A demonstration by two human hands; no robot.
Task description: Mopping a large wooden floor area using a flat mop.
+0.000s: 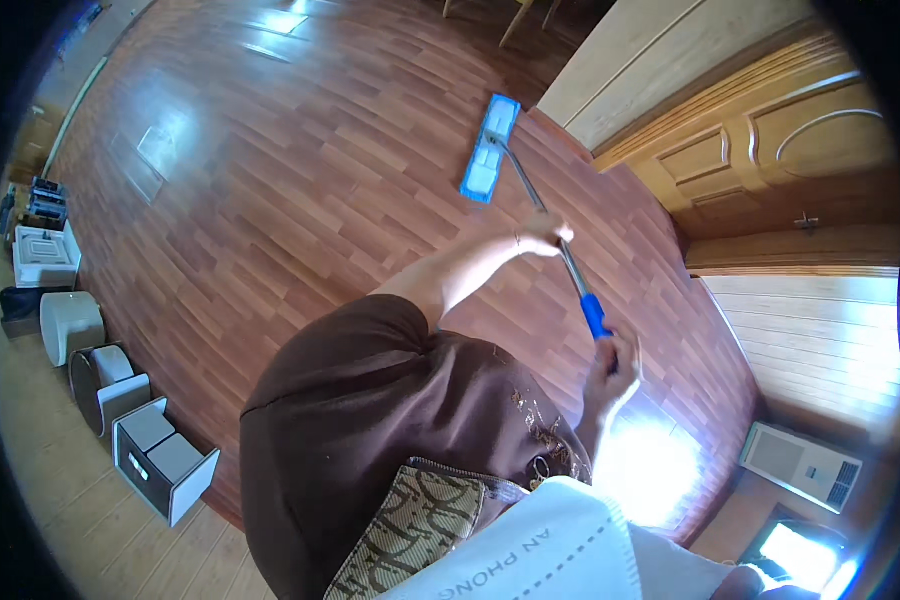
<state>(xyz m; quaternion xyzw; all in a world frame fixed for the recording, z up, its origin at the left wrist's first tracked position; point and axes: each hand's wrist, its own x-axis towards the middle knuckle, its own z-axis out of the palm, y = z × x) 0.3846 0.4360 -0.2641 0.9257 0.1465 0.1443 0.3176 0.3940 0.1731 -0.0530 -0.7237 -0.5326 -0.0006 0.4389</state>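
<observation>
A flat mop with a blue rectangular head (489, 147) rests on the reddish wooden floor (300, 170), close to a wooden door (770, 150). Its metal pole (540, 205) runs back toward me and ends in a blue grip (594, 315). My left hand (545, 233) is closed around the pole partway down. My right hand (615, 365) grasps the pole's end just below the blue grip. My brown sleeve and body fill the lower middle of the view.
Several white and grey boxes and bins (120, 400) line the left wall. A white flat appliance (800, 465) lies on the floor at the lower right. Chair legs (515, 20) stand at the top. Bright sunlight glares on the floor near my right hand.
</observation>
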